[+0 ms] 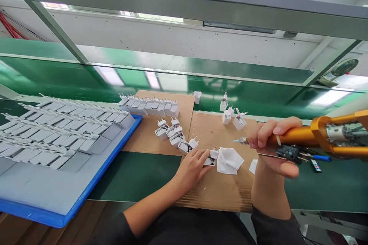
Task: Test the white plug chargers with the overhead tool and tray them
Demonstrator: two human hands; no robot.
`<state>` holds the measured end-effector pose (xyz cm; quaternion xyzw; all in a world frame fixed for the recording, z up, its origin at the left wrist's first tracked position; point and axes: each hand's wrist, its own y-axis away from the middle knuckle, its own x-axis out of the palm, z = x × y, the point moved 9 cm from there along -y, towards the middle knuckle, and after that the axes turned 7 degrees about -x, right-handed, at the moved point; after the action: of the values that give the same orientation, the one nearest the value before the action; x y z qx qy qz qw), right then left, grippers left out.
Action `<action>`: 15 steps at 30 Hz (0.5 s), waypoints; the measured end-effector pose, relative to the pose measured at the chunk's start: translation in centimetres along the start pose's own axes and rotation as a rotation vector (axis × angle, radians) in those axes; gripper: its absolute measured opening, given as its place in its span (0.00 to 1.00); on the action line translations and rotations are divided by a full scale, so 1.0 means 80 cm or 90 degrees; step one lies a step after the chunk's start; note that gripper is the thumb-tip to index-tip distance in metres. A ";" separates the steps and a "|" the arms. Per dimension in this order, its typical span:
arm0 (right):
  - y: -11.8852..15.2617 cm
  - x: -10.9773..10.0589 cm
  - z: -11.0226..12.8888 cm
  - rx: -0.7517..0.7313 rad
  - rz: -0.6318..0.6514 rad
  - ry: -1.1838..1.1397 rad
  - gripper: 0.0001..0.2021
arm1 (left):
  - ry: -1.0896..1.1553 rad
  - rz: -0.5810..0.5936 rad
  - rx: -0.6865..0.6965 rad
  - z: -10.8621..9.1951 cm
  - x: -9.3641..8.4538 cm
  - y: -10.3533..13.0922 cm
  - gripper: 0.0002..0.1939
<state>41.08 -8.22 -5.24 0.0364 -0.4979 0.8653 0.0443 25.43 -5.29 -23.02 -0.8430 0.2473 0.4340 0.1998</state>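
My right hand (273, 141) is wrapped round an orange dispensing tool (304, 136); its thin pale tip points left above the cardboard. On the cardboard, my left hand (195, 164) has its fingers on an open white plug housing (211, 160), with dark parts visible inside. Another open housing (185, 146) lies just beyond the fingers, and more open ones (174, 132) run up and left from it. A white cloth (229, 160) lies right of my left hand. Behind it, several white housings with pins (239, 120) stand near the cardboard's back edge.
At the left, a blue-edged tray (83, 195) holds rows of white plug housings. Another row (149, 106) stands on the cardboard (161, 147) at the back. A grey metal beam (184, 4) crosses above the green table (135, 172). A small fan (343, 68) is at the far right.
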 end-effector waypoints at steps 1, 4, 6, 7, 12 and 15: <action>-0.001 -0.001 -0.001 -0.011 0.005 -0.003 0.24 | -0.029 -0.021 0.007 -0.005 -0.012 0.001 0.24; -0.002 -0.003 -0.003 -0.038 0.017 -0.016 0.25 | -0.075 -0.070 0.011 -0.009 -0.055 -0.025 0.26; -0.002 -0.006 -0.006 -0.037 0.011 -0.015 0.25 | -0.082 -0.070 -0.044 0.011 -0.082 -0.077 0.25; -0.002 -0.006 -0.007 -0.036 0.012 -0.015 0.25 | -0.090 -0.069 -0.100 0.029 -0.094 -0.110 0.27; 0.002 -0.006 -0.006 -0.026 0.018 -0.021 0.25 | -0.160 -0.023 -0.306 0.115 -0.110 -0.268 0.44; 0.004 -0.007 -0.006 -0.006 0.003 -0.024 0.25 | -0.185 0.005 -0.355 0.133 -0.098 -0.314 0.47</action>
<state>41.57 -7.99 -5.85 0.0517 -0.5031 0.8620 0.0331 29.60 22.55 -19.27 -0.7933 0.0910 0.6020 -0.0073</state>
